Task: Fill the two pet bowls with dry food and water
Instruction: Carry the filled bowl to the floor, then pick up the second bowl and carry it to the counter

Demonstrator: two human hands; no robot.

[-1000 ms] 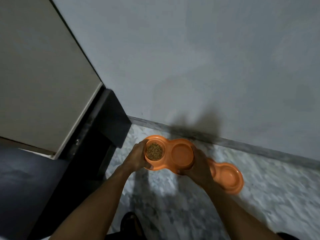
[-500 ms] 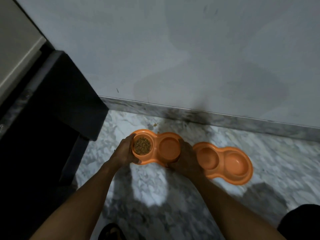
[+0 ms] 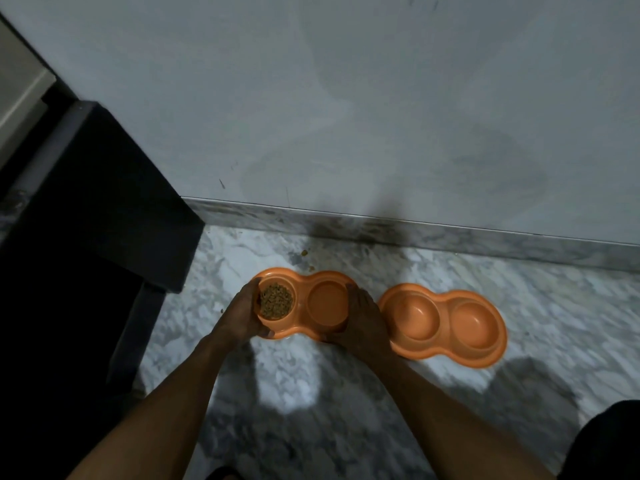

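Head view: left hand (image 3: 242, 318) and right hand (image 3: 365, 323) clasped the bowl (image 3: 327, 299); a level set-down seemed safest for its kibble (image 3: 276, 299).

Single head-worn wide-angle view, looking steeply down, close over marble floor (image 3: 294, 386), grey wall (image 3: 381, 116) ahead, orange double bowl (image 3: 327, 301) mid-frame, gripped by left hand (image 3: 242, 317), right hand (image 3: 363, 323)

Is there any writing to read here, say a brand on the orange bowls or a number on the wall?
None: no text can be read.
The held orange double bowl, the second double bowl beside it and the wall show no letters or numbers; the wall's dark marks are scuffs.
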